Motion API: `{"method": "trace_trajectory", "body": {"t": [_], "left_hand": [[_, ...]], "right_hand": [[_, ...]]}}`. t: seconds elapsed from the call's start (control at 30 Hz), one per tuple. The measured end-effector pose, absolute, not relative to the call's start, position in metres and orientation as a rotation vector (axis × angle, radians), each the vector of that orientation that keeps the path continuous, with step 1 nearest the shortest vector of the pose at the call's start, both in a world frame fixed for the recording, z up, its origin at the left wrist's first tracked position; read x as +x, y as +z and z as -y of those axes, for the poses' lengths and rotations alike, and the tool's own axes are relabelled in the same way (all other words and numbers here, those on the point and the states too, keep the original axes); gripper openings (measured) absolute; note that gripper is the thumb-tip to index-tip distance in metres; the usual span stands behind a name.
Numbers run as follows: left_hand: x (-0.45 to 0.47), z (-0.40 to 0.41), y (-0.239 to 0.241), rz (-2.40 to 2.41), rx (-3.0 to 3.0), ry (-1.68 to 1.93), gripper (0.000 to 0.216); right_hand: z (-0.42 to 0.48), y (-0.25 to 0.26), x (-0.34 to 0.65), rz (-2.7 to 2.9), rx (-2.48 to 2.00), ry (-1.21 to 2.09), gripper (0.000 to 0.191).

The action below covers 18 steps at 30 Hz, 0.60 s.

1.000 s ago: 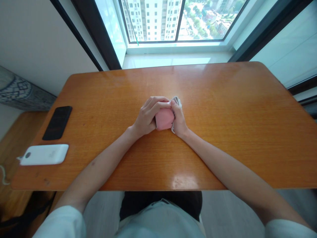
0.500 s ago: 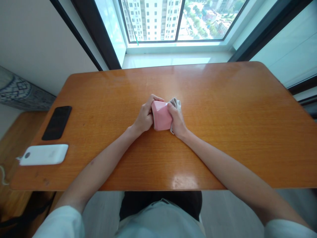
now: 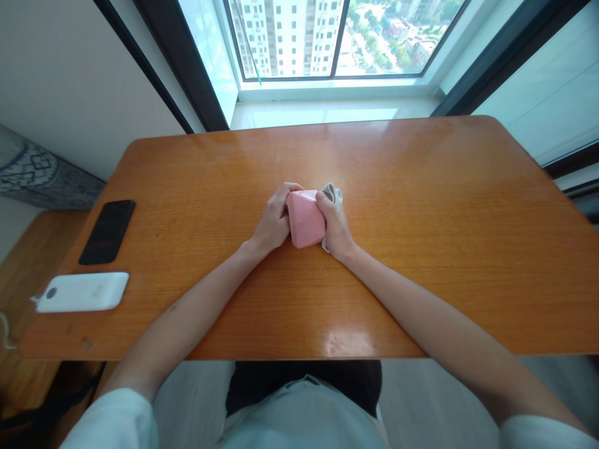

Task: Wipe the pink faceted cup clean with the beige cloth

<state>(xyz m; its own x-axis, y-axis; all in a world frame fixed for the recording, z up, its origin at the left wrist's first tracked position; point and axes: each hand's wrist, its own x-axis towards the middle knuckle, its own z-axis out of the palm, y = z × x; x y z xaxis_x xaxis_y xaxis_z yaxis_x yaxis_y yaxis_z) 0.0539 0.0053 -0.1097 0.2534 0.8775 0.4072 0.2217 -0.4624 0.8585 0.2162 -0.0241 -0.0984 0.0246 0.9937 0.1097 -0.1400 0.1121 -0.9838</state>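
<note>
A small pink box-shaped object [image 3: 306, 219] with flat, angled faces is held up over the middle of the table. My left hand [image 3: 275, 218] grips its left side, fingers curled around the far edge. On the other side, my right hand [image 3: 337, 227] is closed on a light grey cloth [image 3: 333, 194], with the thumb pressed on the pink object's near face. Part of the cloth pokes out above and below the right hand; the rest is hidden behind it. What the pink object is exactly, I cannot tell.
A brown wooden table [image 3: 421, 206] spreads beneath both hands. At its left lie a black phone [image 3: 107, 232] and a white device [image 3: 84, 292] with a cable at its left end. Beyond the far edge is a window [image 3: 334, 37] with a sill.
The pink object has tilted slightly in my hands, its upper face now showing less. My left fingers have shifted a little at its far edge. The phone and white device stay put.
</note>
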Motion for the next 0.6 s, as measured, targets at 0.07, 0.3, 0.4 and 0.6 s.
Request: {"method": "trace_trajectory", "body": {"t": [0.07, 0.3, 0.4, 0.6], "left_hand": [[0.053, -0.004, -0.111, -0.952, 1.926, 1.366, 0.020], [0.047, -0.001, -0.110, -0.630, 2.139, 1.571, 0.033], [0.043, -0.004, -0.109, -0.523, 2.233, 1.527, 0.040], [0.035, -0.019, -0.114, -0.407, 2.556, 1.323, 0.095]], "right_hand": [[0.023, -0.099, 0.216, 1.118, -0.996, 1.188, 0.055], [0.023, -0.098, 0.215, 1.112, -0.975, 1.172, 0.054], [0.023, -0.097, 0.215, 1.111, -0.963, 1.179, 0.053], [0.021, -0.098, 0.214, 1.101, -0.946, 1.164, 0.048]]}}
